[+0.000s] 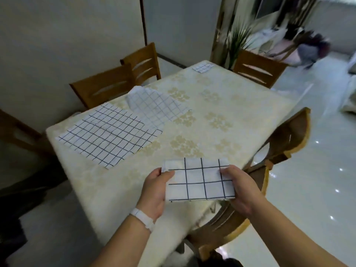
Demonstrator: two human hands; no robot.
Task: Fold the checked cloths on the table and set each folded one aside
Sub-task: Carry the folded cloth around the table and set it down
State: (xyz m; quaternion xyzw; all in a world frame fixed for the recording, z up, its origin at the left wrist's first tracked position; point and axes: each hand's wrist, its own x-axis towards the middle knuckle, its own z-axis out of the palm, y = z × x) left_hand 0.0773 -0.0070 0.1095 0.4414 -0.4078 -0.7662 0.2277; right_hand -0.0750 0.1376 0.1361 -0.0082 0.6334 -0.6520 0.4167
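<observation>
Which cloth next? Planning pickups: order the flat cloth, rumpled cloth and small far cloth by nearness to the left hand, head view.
From the left hand:
1. Flat cloth, near left side.
2. Rumpled cloth, behind it.
3. Small cloth, far corner.

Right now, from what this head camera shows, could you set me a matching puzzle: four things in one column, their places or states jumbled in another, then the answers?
Things
1. flat spread-out white cloth with dark checks
2. rumpled white cloth with dark checks
3. folded white checked cloth nearest the camera
4. white wristband

Places or states
A. around the left wrist
B. at the table's leftmost corner
C. gripped by the left hand and right hand
D. farther back, along the table's far-left edge

Pairs: 1-B, 2-D, 3-C, 4-A
</observation>
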